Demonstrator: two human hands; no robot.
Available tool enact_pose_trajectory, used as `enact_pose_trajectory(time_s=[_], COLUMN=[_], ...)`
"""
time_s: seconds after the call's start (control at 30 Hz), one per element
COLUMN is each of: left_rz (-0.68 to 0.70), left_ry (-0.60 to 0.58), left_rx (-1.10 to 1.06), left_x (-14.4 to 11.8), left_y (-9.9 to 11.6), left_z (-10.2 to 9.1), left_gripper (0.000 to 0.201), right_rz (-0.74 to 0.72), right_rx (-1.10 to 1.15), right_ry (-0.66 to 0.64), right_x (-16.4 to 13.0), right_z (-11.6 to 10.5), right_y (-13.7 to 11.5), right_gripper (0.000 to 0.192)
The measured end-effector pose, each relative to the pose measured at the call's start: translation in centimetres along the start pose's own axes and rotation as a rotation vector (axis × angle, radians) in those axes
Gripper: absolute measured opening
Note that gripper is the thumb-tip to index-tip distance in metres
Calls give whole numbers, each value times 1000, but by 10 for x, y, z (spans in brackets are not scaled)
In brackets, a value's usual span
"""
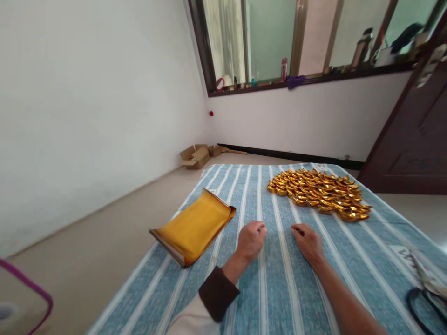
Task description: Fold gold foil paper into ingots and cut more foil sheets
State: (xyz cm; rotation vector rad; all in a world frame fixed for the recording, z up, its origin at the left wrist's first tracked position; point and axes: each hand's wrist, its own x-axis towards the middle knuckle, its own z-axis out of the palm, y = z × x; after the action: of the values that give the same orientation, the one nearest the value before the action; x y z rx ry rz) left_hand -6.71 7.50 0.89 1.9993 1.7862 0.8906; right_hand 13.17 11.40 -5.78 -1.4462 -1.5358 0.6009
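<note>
My left hand (252,238) rests on the blue and white striped tablecloth (251,195), curled into a loose fist with nothing showing in it. Apart from it, to the right, lies my right hand (308,241), also a closed fist with no object visible. Left of my left hand is a stack of gold foil paper sheets (199,225), its edges curling up. Beyond my right hand spreads a large group of folded gold paper ingots (316,190), set close together in rows. Neither hand touches the paper or the ingots.
Black-handled scissors (424,291) lie at the table's right edge. An open cardboard box (196,157) sits on the floor by the wall. A dark door (412,139) stands on the right. Bottles and other small items line the window sill (258,87).
</note>
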Motion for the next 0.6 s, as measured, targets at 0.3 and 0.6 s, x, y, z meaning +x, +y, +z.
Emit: enact_pose_trajectory(time_s=[0.3,0.6], left_rz=[-65,-47], left_ry=[-96,-324], left_rx=[538,942], left_x=[-70,-101], left_y=[-31,-48], left_z=[-123,-165], left_gripper=[16,22], right_rz=[-40,-85], right_rx=[-63,-107], right_ry=[-3,-4], right_x=[-2,-3], right_z=[-1,-1], right_y=[11,15], right_gripper=[38,37])
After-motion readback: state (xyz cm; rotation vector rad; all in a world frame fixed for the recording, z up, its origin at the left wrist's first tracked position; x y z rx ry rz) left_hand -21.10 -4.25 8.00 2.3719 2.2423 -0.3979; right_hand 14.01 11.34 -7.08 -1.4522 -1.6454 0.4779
